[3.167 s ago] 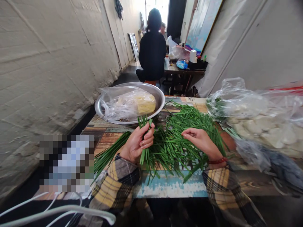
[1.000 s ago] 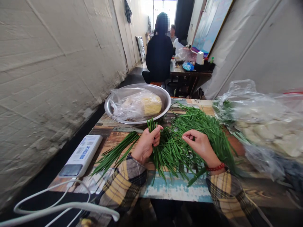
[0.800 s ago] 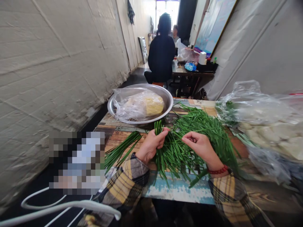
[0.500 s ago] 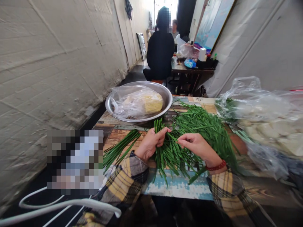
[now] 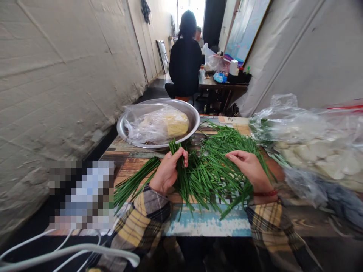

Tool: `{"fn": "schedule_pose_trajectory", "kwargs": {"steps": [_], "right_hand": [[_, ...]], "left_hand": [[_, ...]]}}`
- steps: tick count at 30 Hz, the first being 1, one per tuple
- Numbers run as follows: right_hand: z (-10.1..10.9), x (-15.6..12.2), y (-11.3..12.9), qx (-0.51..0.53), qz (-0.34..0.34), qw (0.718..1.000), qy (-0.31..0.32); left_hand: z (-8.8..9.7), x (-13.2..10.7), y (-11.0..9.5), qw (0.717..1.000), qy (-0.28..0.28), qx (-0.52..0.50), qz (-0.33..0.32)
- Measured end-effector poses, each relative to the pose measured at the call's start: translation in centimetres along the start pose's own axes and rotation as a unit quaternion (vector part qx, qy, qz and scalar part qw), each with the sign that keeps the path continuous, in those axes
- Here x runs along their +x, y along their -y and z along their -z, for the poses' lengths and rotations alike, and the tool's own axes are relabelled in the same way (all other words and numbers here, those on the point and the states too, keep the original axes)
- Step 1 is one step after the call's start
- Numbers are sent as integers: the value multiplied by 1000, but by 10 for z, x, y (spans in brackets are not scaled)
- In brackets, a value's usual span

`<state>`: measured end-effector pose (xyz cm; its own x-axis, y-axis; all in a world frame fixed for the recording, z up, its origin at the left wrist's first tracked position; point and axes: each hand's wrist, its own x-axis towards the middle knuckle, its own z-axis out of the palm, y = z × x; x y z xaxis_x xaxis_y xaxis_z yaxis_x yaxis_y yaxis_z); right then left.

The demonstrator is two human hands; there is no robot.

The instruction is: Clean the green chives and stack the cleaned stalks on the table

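In the head view, my left hand [image 5: 167, 172] is wrapped round a bunch of garlic chives [image 5: 183, 189]. The cut ends stick up above the fist and the leaves fan down toward the table's front edge. Over the right part of the loose chive pile [image 5: 227, 145], my right hand [image 5: 247, 166] is closed, thumb and fingertips pressed together. Whether a thin strand is in that pinch I cannot make out. To the left of my left hand lies a separate, neatly aligned bundle of chives [image 5: 138, 179].
Beyond my left hand stands a metal basin [image 5: 195, 128] holding a plastic-wrapped yellowish block [image 5: 177, 122]. Clear bags with pale rounded pieces [image 5: 314, 155] fill the right side. White tubing [image 5: 93, 247] crosses at lower left. A person in black [image 5: 185, 64] sits farther back.
My right hand has moved right, away from the left hand and the held bunch. The left hand keeps its grip. The whole view has shifted slightly.
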<state>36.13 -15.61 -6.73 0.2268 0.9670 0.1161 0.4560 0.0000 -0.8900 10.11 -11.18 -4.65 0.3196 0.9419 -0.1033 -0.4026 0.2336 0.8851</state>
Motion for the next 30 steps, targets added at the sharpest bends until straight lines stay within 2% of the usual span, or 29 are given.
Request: {"fn": "schedule_pose_trajectory", "kwargs": {"steps": [4, 9, 14, 16, 19, 21, 25, 30], "right_hand": [[1, 4, -10, -123, 62, 990, -27], [-2, 1, -5, -188, 54, 980, 44], [-9, -3, 1, -262, 99, 955, 94], [-11, -4, 3, -225, 81, 966, 94], [-13, -4, 7, -109, 33, 989, 93], [-14, -5, 10, -35, 8, 994, 99], [-18, -9, 18, 81, -49, 990, 105], [-24, -10, 20, 138, -44, 982, 124]], "left_hand": [[-2, -3, -4, 997, 60, -31, 42], [0, -2, -4, 995, 65, -44, 63], [0, -1, -1, 996, 63, -29, 60], [0, -1, -1, 996, 60, -26, 58], [1, 0, -1, 996, 59, -26, 60], [1, 0, 0, 996, 64, -29, 61], [1, 0, 2, 996, 63, -28, 64], [-1, -1, 2, 996, 57, -20, 65]]}}
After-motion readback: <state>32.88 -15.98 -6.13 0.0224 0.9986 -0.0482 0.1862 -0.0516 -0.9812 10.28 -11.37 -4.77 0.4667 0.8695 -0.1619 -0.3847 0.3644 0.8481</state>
